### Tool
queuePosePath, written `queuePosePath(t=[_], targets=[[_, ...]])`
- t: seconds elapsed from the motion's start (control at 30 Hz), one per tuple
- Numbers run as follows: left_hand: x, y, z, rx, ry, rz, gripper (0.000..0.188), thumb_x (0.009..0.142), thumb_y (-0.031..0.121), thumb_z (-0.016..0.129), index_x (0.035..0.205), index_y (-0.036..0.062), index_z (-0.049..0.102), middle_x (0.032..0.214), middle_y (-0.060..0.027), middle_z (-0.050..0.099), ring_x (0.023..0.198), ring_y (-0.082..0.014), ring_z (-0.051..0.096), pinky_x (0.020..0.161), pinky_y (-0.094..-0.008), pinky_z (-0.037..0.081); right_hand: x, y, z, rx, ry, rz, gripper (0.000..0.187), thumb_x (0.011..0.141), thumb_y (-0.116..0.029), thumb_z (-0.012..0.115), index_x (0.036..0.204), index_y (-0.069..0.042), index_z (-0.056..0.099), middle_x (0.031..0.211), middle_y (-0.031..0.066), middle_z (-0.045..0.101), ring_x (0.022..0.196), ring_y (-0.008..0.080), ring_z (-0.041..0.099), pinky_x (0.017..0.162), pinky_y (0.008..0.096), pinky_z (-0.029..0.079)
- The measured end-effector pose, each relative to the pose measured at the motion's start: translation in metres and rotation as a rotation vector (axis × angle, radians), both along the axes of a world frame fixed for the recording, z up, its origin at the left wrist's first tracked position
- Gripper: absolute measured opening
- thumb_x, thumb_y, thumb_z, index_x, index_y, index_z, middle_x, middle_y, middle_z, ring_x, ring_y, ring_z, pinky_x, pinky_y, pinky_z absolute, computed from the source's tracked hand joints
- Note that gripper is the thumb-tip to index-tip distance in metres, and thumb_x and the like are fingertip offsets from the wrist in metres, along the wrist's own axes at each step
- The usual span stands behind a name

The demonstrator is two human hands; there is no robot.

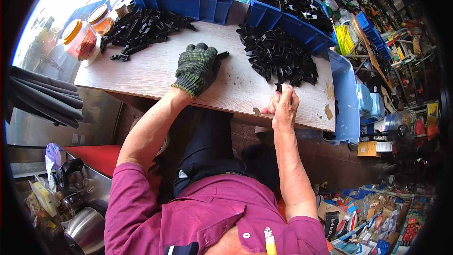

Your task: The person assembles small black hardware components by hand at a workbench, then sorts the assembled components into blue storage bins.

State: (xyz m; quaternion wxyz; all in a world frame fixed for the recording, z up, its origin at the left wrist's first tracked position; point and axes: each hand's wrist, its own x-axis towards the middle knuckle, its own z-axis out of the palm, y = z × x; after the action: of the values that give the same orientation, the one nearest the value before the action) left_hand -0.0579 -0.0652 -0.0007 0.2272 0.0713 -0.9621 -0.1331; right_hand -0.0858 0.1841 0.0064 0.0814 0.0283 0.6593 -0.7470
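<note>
Wooden and worn, your table (141, 73) carries two blue crates (198, 2) at its far edge. Your gloved left hand (196, 68) curls over a black plastic piece (222, 55); your bare right hand (284, 104) pinches a small black clip (278, 86) beside the clip pile (278, 56). Orange-lidded jars (82, 38) stand far left.

Your left hand (196, 68): knitted cloth glove, rough, green-flecked. Your right hand (283, 106) bare, pinching small black plastic clip (278, 86), semi-gloss. Tabletop (151, 73): pale wood, worn, chipped. Crates (198, 4): blue plastic, smooth. Pot (87, 229): shiny metal.
</note>
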Motion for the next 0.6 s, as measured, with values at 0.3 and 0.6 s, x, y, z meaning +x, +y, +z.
queuePosePath(t=[0.3, 0.6], targets=[[0.027, 0.085, -0.007, 0.960, 0.105, -0.494, 0.021, 0.094, 0.018, 0.064, 0.110, 0.0045, 0.067, 0.102, -0.0190, 0.069, 0.096, -0.0377, 0.067, 0.081, -0.0422, 0.053, -0.002, 0.004, -0.003, -0.067, 0.011, -0.009, 0.034, 0.098, -0.037, 0.044, 0.078, -0.010, 0.047, 0.050, -0.0030, 0.027, 0.040, 0.0114, 0.033, 0.037, 0.0349, 0.050], [0.014, 0.111, -0.012, 0.801, -0.054, -0.441, 0.026, 0.098, 0.025, 0.056, 0.116, 0.0093, 0.067, 0.116, -0.0157, 0.067, 0.101, -0.0351, 0.065, 0.081, -0.0458, 0.053, -0.006, 0.013, -0.026, 0.093, 0.155, -0.034, 0.028, 0.098, -0.033, 0.044, 0.090, -0.009, 0.057, 0.055, -0.0003, 0.040, 0.038, 0.0123, 0.037, 0.036, 0.0320, 0.044]])
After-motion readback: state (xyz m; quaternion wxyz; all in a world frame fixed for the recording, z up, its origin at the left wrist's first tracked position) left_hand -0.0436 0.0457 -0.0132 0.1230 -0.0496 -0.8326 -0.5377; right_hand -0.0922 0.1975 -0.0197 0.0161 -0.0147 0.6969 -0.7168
